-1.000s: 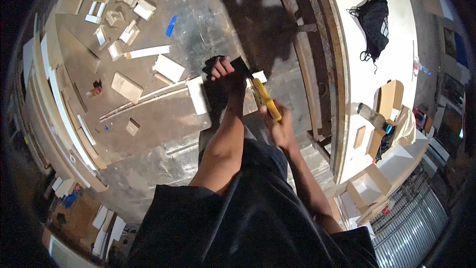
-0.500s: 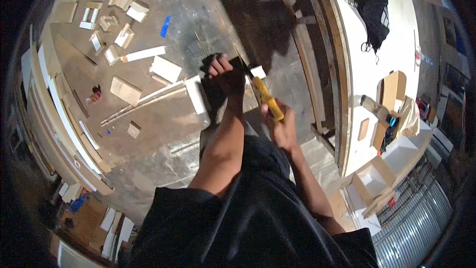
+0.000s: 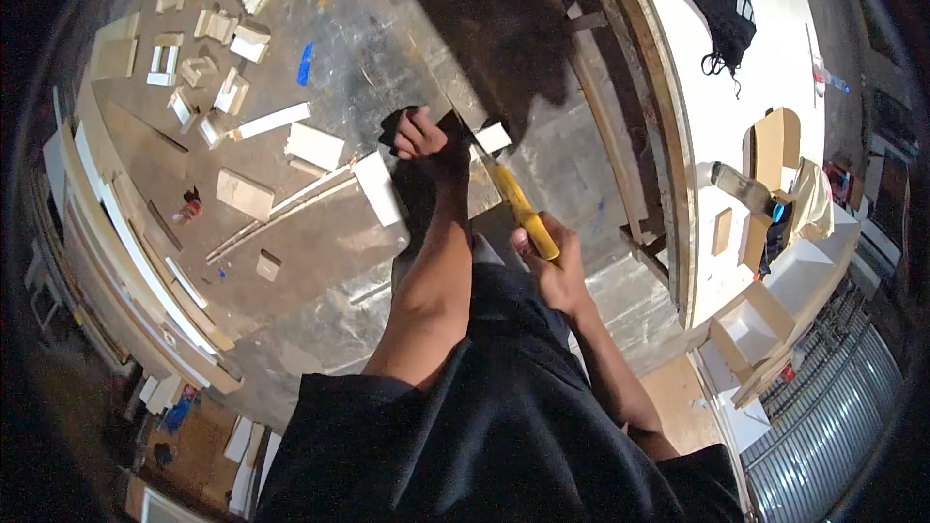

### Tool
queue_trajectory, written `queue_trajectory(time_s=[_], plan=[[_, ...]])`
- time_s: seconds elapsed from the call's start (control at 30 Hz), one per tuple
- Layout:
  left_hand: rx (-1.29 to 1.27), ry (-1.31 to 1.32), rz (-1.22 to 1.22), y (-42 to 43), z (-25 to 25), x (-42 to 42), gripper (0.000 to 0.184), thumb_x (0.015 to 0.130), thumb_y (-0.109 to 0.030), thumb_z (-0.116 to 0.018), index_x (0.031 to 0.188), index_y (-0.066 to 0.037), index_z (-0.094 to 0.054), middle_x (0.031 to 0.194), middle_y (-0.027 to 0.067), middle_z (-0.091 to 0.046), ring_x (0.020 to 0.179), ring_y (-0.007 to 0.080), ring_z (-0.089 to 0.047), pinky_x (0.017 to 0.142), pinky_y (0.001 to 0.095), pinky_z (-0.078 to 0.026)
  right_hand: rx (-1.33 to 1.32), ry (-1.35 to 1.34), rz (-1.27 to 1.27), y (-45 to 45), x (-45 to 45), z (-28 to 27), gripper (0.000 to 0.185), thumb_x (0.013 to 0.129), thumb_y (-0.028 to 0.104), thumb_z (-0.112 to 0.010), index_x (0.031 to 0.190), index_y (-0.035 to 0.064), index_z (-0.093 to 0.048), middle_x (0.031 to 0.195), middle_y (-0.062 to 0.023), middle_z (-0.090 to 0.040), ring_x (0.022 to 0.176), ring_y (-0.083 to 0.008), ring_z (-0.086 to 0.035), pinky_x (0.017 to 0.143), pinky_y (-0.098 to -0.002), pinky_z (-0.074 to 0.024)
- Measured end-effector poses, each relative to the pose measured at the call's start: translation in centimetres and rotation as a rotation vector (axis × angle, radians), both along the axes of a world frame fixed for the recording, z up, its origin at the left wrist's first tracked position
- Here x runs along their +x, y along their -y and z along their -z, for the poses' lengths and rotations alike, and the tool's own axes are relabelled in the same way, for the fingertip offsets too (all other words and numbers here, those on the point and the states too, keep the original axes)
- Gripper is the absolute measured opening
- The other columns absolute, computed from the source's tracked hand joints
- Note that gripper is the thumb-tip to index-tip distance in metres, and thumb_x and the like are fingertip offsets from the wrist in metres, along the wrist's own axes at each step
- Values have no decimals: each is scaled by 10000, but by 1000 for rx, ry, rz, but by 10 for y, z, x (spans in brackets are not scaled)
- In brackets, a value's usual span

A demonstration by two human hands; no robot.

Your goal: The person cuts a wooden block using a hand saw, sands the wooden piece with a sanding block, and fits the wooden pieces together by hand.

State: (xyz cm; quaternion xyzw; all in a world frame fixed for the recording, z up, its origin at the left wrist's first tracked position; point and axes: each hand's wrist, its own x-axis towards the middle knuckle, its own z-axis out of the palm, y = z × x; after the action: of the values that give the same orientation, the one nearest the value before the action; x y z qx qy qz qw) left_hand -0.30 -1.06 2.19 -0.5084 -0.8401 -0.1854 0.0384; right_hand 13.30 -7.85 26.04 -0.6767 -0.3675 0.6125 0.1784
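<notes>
My right hand (image 3: 557, 266) is closed round the yellow handle of a handsaw (image 3: 521, 205). The saw's thin dark blade points forward and slightly left, past a small white block (image 3: 492, 138). My left hand (image 3: 421, 134) sits left of the blade with its fingers curled over; whatever lies under them is hidden by the hand and dark shadow. A white board piece (image 3: 380, 189) is just left of my left forearm.
Small wooden assemblies (image 3: 215, 25) and offcuts (image 3: 244, 194) are scattered on the floor at left, with blue tape (image 3: 305, 64). Long strips (image 3: 145, 261) are stacked at far left. On the right, a white tabletop (image 3: 722, 136) bears a black cloth (image 3: 719, 5) and a bottle (image 3: 744, 189).
The view has shifted a little, so surroundings sit differently in the frame. The saw stays in my right hand, and my left hand remains curled beside the blade.
</notes>
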Motion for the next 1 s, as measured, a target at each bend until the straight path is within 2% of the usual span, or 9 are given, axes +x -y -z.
queue_trajectory(time_s=[0.1,0.4,0.53,0.57,0.63,0.73,0.8,0.93,1.0], plan=[[-47,48,-31,-1,-1,3,275,807,-143,-639,1077,-156,-586,1186,83,-560,1063,292,-507,864,421,-363,74,126,-37,5,-7,39,333,960,303,-649,908,-19,-581,700,-116,-534,690,-157,-463,619,-361,-415],[-6,86,38,1,-10,2,252,774,-146,-655,1015,-143,-580,1124,114,-555,1025,322,-502,847,441,-356,69,71,9,9,0,17,330,956,287,-652,927,-34,-582,638,-83,-530,605,-158,-473,551,-355,-394],[-292,175,39,5,-15,-1,257,733,-207,-682,942,-149,-545,1028,92,-533,996,315,-487,827,434,-351,200,114,21,2,-6,19,328,951,300,-659,934,-21,-597,649,-123,-547,607,-172,-498,582,-356,-415],[-118,144,47,5,-10,0,272,736,-229,-683,963,-162,-550,1023,88,-530,998,317,-487,823,431,-354,139,97,-1,14,3,10,313,952,287,-652,933,-21,-597,661,-130,-554,616,-180,-509,600,-353,-427],[-111,130,55,1,-11,-2,250,738,-229,-681,944,-162,-556,1018,84,-525,985,317,-486,819,434,-356,64,68,-30,20,3,9,299,954,273,-645,933,-21,-597,673,-136,-561,625,-187,-520,618,-351,-439],[-134,125,71,-1,-9,-1,207,743,-224,-673,904,-152,-564,999,81,-510,955,321,-480,804,445,-360,53,-7,10,4,-6,27,315,968,277,-646,922,-28,-580,726,-18,-511,739,-94,-449,628,-303,-393],[-250,53,105,8,-13,-4,204,755,-226,-660,914,-142,-564,989,86,-502,957,323,-479,802,451,-365,112,59,-50,-2,-8,33,311,968,284,-645,916,-17,-582,719,-28,-515,721,-100,-439,622,-307,-393],[-62,14,61,4,8,0,262,757,-296,-678,918,-125,-561,985,88,-494,966,321,-476,803,456,-360,56,-3,6,4,3,1,331,967,303,-648,912,-15,-576,698,-23,-508,688,-99,-430,602,-305,-384],[-171,151,100,5,-22,-1,238,745,-264,-672,905,-134,-554,1002,72,-490,982,315,-476,783,454,-358,1,-3,32,12,0,-4,310,962,267,-638,960,-40,-589,751,-212,-589,720,-174,-535,682,-360,-467]])
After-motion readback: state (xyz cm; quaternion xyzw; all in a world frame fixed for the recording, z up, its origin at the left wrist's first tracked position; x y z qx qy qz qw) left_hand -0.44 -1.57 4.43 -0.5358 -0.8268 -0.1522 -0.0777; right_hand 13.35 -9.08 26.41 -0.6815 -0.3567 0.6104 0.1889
